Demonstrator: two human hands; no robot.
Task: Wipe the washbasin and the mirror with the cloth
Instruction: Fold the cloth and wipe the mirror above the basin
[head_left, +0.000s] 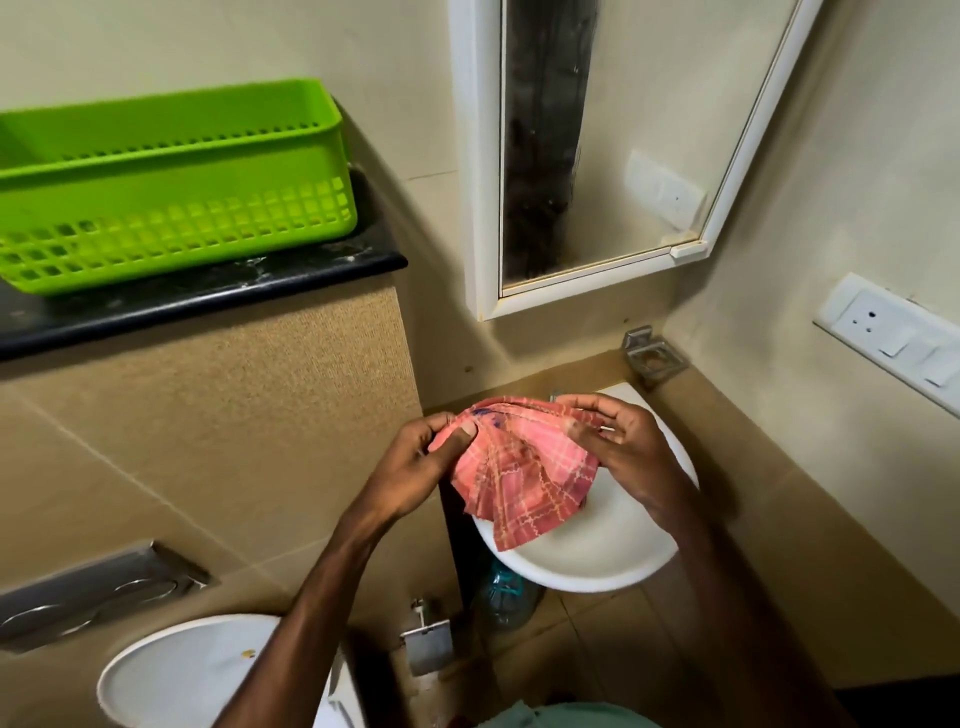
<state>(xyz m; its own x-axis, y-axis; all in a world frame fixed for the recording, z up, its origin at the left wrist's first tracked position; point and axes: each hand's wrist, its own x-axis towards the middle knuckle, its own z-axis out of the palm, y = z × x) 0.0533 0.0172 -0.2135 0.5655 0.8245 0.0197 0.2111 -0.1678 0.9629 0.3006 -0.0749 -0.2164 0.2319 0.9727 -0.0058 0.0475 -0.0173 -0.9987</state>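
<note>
I am looking into a small bathroom: a white washbasin (597, 556) sits in the far corner under a framed mirror (639, 130), a toilet lid (187, 670) and steel flush plate (98, 592) show near left, and beige tiles (156, 447) cover the walls.

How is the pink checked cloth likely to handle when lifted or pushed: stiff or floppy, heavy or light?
Probably floppy: the cloth bunches into pleats between the left hand and right hand and droops over the washbasin. Likely light, since fingertip pinches carry it. Pushed, it would probably crumple.
</note>
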